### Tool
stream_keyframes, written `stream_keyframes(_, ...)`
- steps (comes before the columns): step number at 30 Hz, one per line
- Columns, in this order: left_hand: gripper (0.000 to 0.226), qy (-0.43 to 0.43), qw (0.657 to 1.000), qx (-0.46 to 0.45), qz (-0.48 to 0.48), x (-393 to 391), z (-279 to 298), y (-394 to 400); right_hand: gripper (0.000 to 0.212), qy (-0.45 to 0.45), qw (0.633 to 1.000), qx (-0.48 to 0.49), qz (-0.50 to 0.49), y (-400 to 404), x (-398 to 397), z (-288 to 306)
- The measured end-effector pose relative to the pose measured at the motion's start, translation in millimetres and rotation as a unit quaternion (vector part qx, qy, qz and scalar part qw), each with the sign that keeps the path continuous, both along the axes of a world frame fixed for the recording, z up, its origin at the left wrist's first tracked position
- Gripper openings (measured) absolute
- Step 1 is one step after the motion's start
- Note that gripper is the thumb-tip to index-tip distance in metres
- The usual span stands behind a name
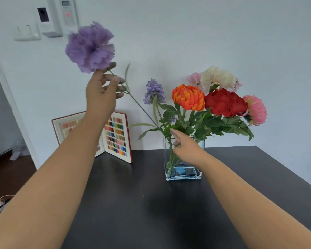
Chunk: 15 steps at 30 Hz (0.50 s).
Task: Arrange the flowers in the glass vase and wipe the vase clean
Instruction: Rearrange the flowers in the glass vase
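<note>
We see the left hand (101, 90) raised at far left, fingers pinching the stem of a purple carnation (90, 47) just under its bloom, the stem slanting down right toward the glass vase (183, 169). The right hand (186, 146) rests against the vase's rim, fingers relaxed among the leaves. The vase stands on the dark table (133, 203), holding an orange flower (188, 97) and a red flower (224, 102) among others.
</note>
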<state>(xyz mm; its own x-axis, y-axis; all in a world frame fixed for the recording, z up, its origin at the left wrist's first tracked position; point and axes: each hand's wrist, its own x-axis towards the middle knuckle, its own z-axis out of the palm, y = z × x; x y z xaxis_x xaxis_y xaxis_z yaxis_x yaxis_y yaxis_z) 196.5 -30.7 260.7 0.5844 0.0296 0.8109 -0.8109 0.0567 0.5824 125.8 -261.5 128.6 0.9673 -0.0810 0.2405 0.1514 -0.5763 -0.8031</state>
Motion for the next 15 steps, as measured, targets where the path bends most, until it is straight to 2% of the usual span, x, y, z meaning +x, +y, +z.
stream_keyframes(5, 0.018, 0.028, 0.997, 0.067, -0.033, 1, -20, -44, 0.079, -0.004, 0.999, 0.036, -0.008, -8, -9, -11)
stream_keyframes(10, 0.006, 0.035, 0.988, 0.147, -0.005, 10, -36, -76, 0.075, -0.016, 0.999, 0.042, -0.023, -16, -19, -26)
stream_keyframes(15, 0.015, 0.054, 0.976, 0.209, 0.007, 22, -33, -89, 0.065, -0.026, 0.993, 0.091, -0.064, -31, -24, -43)
